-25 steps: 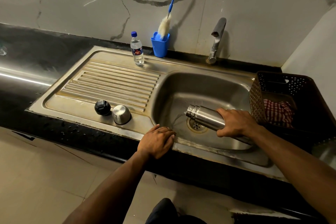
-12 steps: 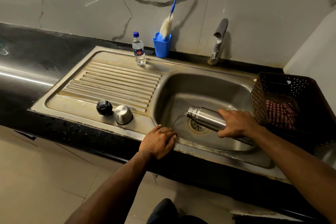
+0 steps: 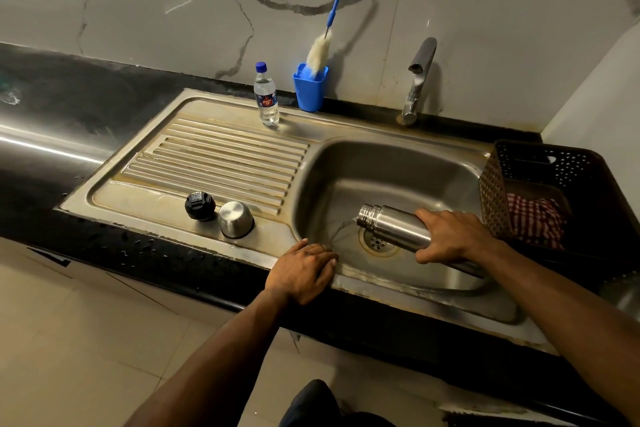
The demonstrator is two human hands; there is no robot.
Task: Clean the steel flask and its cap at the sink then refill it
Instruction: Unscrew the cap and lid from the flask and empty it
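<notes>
**A:** Where is the cleaning standing at this point?

**B:** The right hand (image 3: 452, 236) is gripping the steel flask (image 3: 394, 227) around its body, fingers and thumb curled round it, and is holding it tipped on its side over the sink (image 3: 388, 163) basin, mouth pointing left just above the drain (image 3: 376, 242). A thin thread of water is leaving the mouth, so by my reading the flask is being emptied, either of old contents or of rinse water; I cannot tell which.

**A:** And the other hand?

**B:** The left hand (image 3: 304, 270) is resting on the sink's front rim, fingers together and gently bent, holding nothing.

**A:** What is looking finished, and what is waiting?

**B:** The flask is already open. Its steel cup cap (image 3: 236, 219) and black stopper (image 3: 200, 205) are sitting side by side on the drainboard, near the front edge. The bottle brush (image 3: 320, 48) is standing in the blue holder (image 3: 310, 87) and the tap (image 3: 417, 80) is showing no flow, so scrubbing, the caps' washing and the refill all appear to be ahead. A small water bottle (image 3: 266, 95) is standing by the holder.

**A:** Anything differing from half a second back?

**B:** Very little. Both hands are keeping their places and the flask is staying at the same tilt; the trickle is continuing.
</notes>
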